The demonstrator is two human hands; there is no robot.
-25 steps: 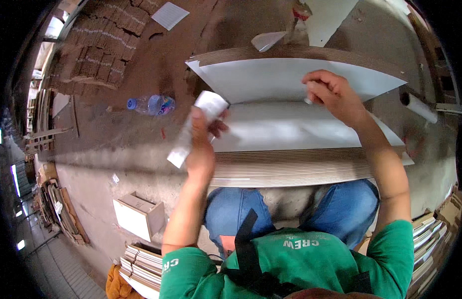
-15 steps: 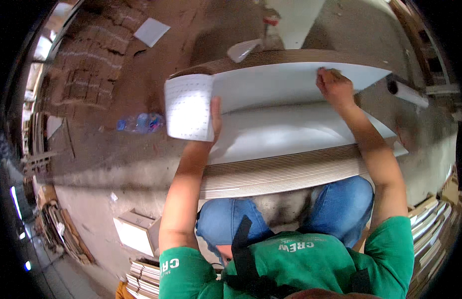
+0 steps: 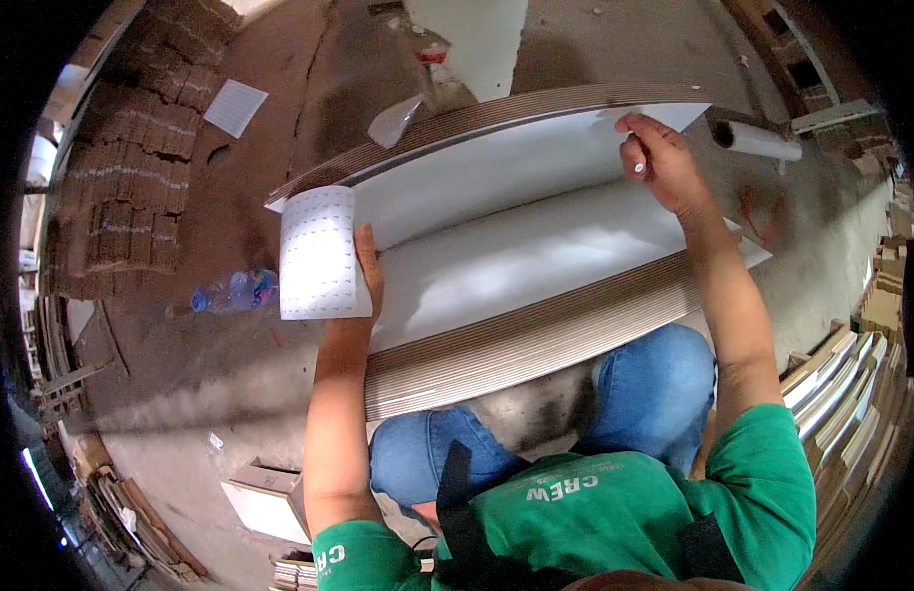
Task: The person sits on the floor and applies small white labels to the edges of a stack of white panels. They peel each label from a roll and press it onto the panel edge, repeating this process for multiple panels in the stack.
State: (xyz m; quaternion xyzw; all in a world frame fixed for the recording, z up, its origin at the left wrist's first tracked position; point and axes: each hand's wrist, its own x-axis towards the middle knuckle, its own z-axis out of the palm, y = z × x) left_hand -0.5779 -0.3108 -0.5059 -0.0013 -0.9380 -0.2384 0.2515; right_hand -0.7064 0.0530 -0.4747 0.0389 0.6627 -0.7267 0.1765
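The left hand grips a dotted sticker sheet at the board stack's left edge, while the right hand's pinched fingers lift the top white sheet at its far-right corner, sticking seemingly not begun.

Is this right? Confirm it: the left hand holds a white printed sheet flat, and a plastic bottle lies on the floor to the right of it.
Wrong side. In the head view the plastic bottle lies on the floor left of the white printed sheet, which the left hand holds flat.

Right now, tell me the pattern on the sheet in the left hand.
The sheet in the left hand is white with a regular grid of small marks, in the head view.
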